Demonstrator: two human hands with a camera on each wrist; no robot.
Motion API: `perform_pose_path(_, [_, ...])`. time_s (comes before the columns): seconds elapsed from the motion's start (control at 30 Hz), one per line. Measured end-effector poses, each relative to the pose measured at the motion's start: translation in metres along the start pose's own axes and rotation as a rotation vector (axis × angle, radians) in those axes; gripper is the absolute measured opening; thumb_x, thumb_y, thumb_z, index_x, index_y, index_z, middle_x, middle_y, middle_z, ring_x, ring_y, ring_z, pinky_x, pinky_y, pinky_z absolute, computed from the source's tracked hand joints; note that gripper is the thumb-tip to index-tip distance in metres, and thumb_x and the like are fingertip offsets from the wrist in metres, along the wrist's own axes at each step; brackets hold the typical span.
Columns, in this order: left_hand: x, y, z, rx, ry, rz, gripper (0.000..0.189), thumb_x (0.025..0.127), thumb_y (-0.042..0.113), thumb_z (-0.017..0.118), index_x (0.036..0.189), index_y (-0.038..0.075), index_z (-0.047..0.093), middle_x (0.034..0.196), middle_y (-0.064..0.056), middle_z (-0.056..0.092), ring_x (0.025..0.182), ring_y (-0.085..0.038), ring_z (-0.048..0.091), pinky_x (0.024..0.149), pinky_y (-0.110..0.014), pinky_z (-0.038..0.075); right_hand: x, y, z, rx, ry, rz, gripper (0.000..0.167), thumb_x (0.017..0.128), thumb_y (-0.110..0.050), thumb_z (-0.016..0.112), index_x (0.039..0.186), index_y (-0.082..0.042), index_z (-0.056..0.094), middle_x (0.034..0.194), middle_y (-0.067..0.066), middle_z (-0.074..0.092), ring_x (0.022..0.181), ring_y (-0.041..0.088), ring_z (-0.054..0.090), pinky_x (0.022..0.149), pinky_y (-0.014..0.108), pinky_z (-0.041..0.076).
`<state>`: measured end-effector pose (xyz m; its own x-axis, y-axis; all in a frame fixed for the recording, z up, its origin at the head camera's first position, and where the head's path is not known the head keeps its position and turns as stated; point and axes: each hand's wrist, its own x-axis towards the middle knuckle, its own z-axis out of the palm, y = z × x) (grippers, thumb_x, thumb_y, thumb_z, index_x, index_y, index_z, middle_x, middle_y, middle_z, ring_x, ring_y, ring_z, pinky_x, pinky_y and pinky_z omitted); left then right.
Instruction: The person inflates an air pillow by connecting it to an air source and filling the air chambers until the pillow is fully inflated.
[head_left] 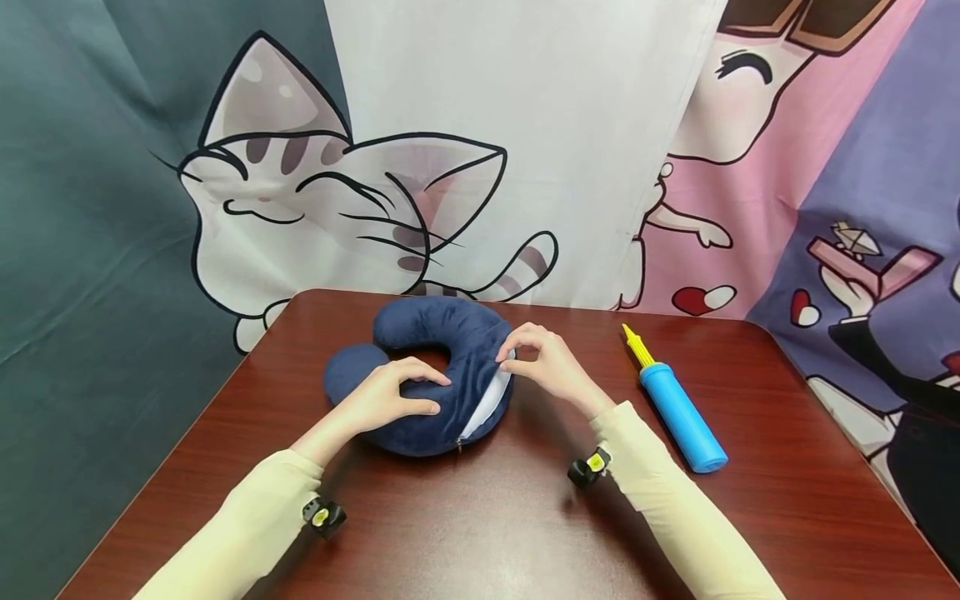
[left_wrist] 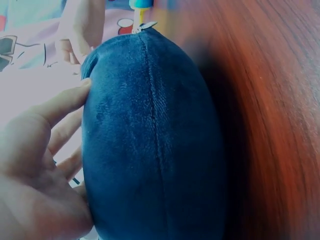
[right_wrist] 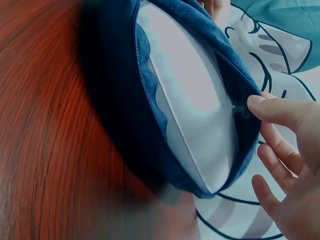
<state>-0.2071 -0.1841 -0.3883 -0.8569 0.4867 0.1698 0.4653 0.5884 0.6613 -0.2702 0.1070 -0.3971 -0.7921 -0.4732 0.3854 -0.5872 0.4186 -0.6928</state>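
Observation:
A navy U-shaped neck pillow (head_left: 427,433) lies on the table, its plush cover unzipped along the right side. Through the gap shows a white inner lining (right_wrist: 185,95), and a small zipper pull (left_wrist: 147,26) hangs at the near end of the opening. My left hand (head_left: 378,398) rests on the pillow's near arm, thumb and fingers spread over the cloth. At the far end of the opening, my right hand (head_left: 551,362) pinches the cover's edge (right_wrist: 250,85) between thumb and fingers, holding it away from the white lining.
A blue hand pump (head_left: 682,417) with a yellow nozzle (head_left: 636,343) lies on the brown wooden table (head_left: 480,517), right of the pillow. Cartoon-printed cloth (head_left: 585,150) hangs behind the table. Each wrist wears a small black camera (head_left: 324,517).

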Motion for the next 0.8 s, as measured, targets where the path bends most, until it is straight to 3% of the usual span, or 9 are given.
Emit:
perform_pose_path(0.2, [0.003,0.007,0.003,0.046,0.009,-0.006,0.033,0.083,0.025,0.080,0.115,0.023,0.073,0.117,0.002,0.069,0.111,-0.018,0.062,0.096,-0.040,0.049,-0.010,0.009,-0.007,0.046,-0.033,0.066,0.009,0.083,-0.016,0.080,0.088,-0.021,0.075,0.096,-0.001,0.067,0.102,0.014,0.060,0.099,0.047,0.048])
perform_pose_path(0.37, [0.004,0.010,0.004,0.059,0.013,-0.013,0.033,0.082,0.025,0.080,0.114,0.023,0.073,0.116,0.002,0.070,0.108,-0.018,0.063,0.093,-0.037,0.049,-0.016,0.016,-0.011,0.048,-0.057,0.102,0.008,0.083,-0.020,0.080,0.090,-0.020,0.075,0.098,0.001,0.069,0.102,0.018,0.061,0.095,0.048,0.048])
perform_pose_path(0.63, [0.005,0.008,0.006,0.053,0.013,-0.033,0.033,0.082,0.027,0.081,0.114,0.026,0.073,0.116,0.002,0.069,0.109,-0.017,0.063,0.095,-0.039,0.049,-0.020,0.025,-0.010,0.015,-0.101,0.095,0.007,0.084,-0.019,0.079,0.088,-0.021,0.074,0.094,-0.003,0.071,0.099,0.018,0.062,0.090,0.043,0.047])
perform_pose_path(0.8, [0.006,0.007,0.008,0.058,0.014,-0.033,0.032,0.082,0.027,0.081,0.113,0.026,0.073,0.116,0.003,0.070,0.109,-0.018,0.063,0.095,-0.040,0.049,-0.021,0.029,-0.007,0.010,-0.126,0.110,0.006,0.085,-0.017,0.078,0.089,-0.017,0.074,0.094,0.003,0.072,0.096,0.016,0.062,0.089,0.041,0.049])
